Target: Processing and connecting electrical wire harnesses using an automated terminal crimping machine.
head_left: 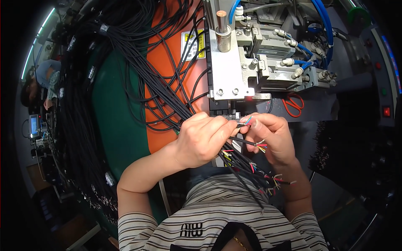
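My left hand (205,136) is closed around a black cable, close to its stripped end. Thin coloured wires (248,121), blue, red and pale, fan out from that end. The fingertips of my right hand (272,136) pinch at these wires. Below both hands hangs a bundle of black cables (240,159), their ends stripped to red, yellow, white and blue wires (261,146). The cables run from the upper left, past my left hand, toward my lap. Just beyond my fingers is the front of a metal machine (230,75).
Pneumatic cylinders (276,75) with blue hoses (328,25) fill the upper right. Red-handled scissors (293,104) lie on the grey surface beside the machine. Black cables (142,54) spread over an orange and green tabletop (113,121). Another person (42,81) sits at far left.
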`<state>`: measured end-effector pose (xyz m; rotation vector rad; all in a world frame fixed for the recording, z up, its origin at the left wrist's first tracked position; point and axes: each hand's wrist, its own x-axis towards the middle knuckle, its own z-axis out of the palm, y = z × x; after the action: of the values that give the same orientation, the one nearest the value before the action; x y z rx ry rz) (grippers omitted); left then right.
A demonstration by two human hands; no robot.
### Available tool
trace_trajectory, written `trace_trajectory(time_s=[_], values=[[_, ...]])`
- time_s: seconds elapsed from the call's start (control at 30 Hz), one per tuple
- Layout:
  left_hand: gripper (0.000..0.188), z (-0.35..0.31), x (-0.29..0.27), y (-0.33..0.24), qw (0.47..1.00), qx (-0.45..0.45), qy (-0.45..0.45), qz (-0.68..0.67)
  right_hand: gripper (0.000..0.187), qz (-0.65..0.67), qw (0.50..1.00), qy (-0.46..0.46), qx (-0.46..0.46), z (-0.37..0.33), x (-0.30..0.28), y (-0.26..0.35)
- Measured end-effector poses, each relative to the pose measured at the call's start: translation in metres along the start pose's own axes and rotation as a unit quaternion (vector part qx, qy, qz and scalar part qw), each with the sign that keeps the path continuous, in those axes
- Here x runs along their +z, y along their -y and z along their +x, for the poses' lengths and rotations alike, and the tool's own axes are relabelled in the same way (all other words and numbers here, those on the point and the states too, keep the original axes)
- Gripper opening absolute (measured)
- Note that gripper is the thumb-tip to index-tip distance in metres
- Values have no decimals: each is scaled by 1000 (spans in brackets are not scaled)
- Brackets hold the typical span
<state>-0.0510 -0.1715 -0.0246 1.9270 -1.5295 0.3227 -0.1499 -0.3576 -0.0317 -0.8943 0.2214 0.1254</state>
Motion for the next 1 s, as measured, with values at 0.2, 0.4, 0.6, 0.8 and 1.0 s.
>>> trace_trajectory(time_s=[0.2,0.4,0.6,0.8,1.0], values=[[22,7,-10,12,977,-50,43,-204,17,-22,998,52,-18,9,-6,-4],[20,4,-9,21,947,-66,66,-308,15,9,994,102,-43,14,-5,-4],[21,8,-14,21,937,-82,89,-328,13,-14,993,107,-48,15,-2,1],[21,6,-9,1,991,-43,58,-113,10,-319,928,52,-185,14,-5,6],[23,1,-5,-9,996,-29,73,45,12,-591,742,-29,-314,13,6,3]])
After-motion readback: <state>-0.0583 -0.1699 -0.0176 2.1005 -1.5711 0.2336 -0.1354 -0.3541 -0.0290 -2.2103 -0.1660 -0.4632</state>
